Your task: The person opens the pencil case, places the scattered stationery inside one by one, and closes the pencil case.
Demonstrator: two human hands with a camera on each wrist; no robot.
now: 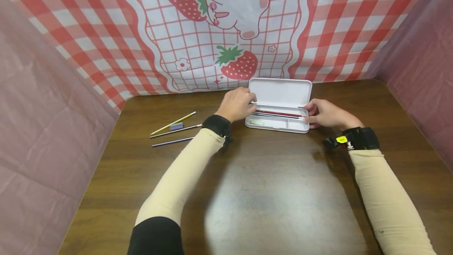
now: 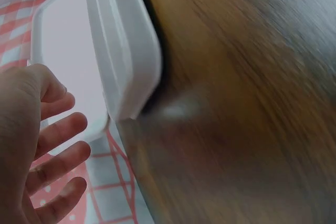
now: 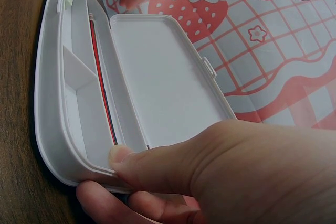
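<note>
Here the right hand [image 1: 328, 114] pinches the case [image 1: 281, 93], its other end seemingly beside the left hand [image 1: 235, 104] (fingers spread)

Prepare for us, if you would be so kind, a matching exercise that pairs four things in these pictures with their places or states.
Things:
1. Pencil case
2. Red pencil
3. Eraser
4. Right hand

Places or states:
A. Lies on the table near loose pencils
B. Stands open with its lid raised
C. Grips one end of the case
D. Lies inside the case

Right pairs: 1-B, 2-D, 3-A, 4-C.
</note>
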